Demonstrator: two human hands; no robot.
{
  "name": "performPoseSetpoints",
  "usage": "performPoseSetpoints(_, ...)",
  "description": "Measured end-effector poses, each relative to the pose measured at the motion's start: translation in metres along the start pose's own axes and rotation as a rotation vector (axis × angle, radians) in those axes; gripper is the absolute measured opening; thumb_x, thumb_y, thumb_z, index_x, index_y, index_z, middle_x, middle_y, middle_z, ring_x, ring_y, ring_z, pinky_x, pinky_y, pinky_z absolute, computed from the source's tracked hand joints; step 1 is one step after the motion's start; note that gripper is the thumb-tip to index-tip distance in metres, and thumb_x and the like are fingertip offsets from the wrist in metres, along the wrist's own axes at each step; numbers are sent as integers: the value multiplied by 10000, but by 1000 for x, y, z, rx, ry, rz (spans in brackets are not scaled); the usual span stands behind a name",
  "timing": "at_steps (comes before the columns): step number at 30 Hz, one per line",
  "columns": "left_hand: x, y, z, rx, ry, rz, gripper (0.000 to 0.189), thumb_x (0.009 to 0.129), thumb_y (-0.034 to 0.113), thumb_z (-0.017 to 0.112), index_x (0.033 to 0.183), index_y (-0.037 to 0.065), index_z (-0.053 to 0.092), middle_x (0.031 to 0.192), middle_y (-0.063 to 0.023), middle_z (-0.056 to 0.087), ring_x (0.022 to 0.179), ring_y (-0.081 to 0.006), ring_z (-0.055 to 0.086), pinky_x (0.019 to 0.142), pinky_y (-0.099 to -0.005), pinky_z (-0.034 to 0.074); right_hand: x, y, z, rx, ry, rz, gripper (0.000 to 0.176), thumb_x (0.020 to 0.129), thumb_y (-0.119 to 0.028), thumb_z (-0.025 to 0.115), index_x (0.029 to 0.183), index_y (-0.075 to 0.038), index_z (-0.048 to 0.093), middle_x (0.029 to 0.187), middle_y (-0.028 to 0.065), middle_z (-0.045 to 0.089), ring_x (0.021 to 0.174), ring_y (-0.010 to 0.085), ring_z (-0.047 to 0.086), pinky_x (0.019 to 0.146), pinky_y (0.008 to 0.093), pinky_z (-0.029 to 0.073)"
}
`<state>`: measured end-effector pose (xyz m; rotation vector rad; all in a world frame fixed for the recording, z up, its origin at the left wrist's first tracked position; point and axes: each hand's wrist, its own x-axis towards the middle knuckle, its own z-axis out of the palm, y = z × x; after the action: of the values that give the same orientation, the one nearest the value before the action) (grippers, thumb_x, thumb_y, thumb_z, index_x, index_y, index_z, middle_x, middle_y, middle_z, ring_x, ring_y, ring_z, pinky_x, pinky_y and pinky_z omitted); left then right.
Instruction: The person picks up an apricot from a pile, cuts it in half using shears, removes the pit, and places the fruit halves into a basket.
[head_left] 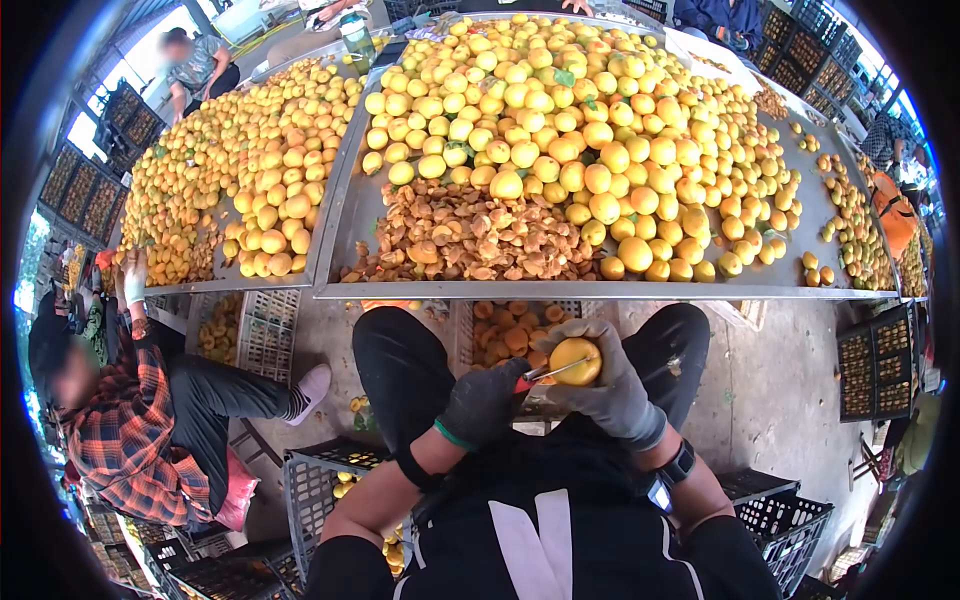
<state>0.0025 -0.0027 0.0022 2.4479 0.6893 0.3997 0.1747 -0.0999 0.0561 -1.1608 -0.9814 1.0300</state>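
Gloved in black, my left hand (482, 400) is closed round the red handle of a small knife (545, 376). Its thin blade lies against a yellow apricot (576, 361). My right hand (622, 395), in a grey glove, grips that apricot from behind and the right side. Both hands are above my lap, just short of the metal table's edge. Below them, between my knees, a crate holds orange apricot pieces (505, 328). On the table ahead lie a heap of brown apricot pits (480, 235) and a large pile of whole apricots (560, 120).
The metal table (600, 290) has a raised rim and a divider, with more apricots (270, 150) left of it. A person in a checked shirt (120, 440) sits at my left. Black crates (780, 525) stand at both sides. Other people are round the table.
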Motion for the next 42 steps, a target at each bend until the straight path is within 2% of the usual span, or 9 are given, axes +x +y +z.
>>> performPoseSetpoints(5,7,9,-3,-295,-186,15,369,840,308,643,1074,31,576,792,-175,636,715,-367,623,618,-458,489,3,-1,1,251,63,128,516,763,-36,720,1201,-49,447,1208,140,568,1178,245,522,1019,369,404)
performPoseSetpoints(7,7,22,-12,-276,-180,-18,385,850,311,632,1091,17,570,786,-190,633,720,-372,623,624,-462,489,5,6,7,922,54,134,521,768,-85,724,1215,-41,460,1207,132,573,1198,260,508,1042,393,382)
performPoseSetpoints(12,14,18,-18,-51,-160,-118,424,869,311,610,1140,-12,557,779,-228,628,737,-375,627,635,-465,494,6,9,-12,98,28,53,531,779,-29,716,1244,-59,462,1226,97,547,1085,144,521,933,300,450)
performPoseSetpoints(16,8,17,-6,-44,-49,-93,434,877,307,596,1167,-13,551,779,-226,631,732,-368,633,620,-467,497,4,18,-5,127,72,12,520,799,-19,695,1255,-59,448,1231,105,547,1118,181,531,941,320,458)
performPoseSetpoints(21,6,19,0,-33,32,-119,365,869,301,612,1075,2,567,752,-230,613,724,-400,613,614,-479,481,3,27,8,855,121,97,591,810,-166,731,1298,-55,416,1269,130,532,1175,278,535,987,383,441)
performPoseSetpoints(27,7,16,-2,-39,-37,-71,437,891,299,574,1176,-28,525,779,-233,624,737,-381,626,625,-476,484,3,26,1,224,60,-20,579,881,-272,651,1345,-69,370,1306,131,500,1211,270,501,1045,400,380)
performPoseSetpoints(31,12,9,20,-264,29,23,441,892,299,575,1188,-22,517,796,-251,619,760,-401,617,649,-489,478,8,42,13,668,140,-33,562,881,-266,652,1332,-68,382,1264,109,518,1194,232,501,1031,373,385)
performPoseSetpoints(37,16,6,13,-99,2,-83,413,895,311,571,1159,-4,530,839,-250,619,787,-416,608,665,-500,481,13,29,-16,-154,124,31,544,880,-271,660,1296,-25,412,1123,65,563,1057,151,538,942,295,419)
performPoseSetpoints(42,12,16,16,-73,-35,-169,439,895,312,563,1207,6,520,817,-255,624,766,-404,622,649,-502,491,11,41,0,283,130,13,530,923,-345,576,1302,-10,416,1175,107,567,1101,195,546,960,328,422)
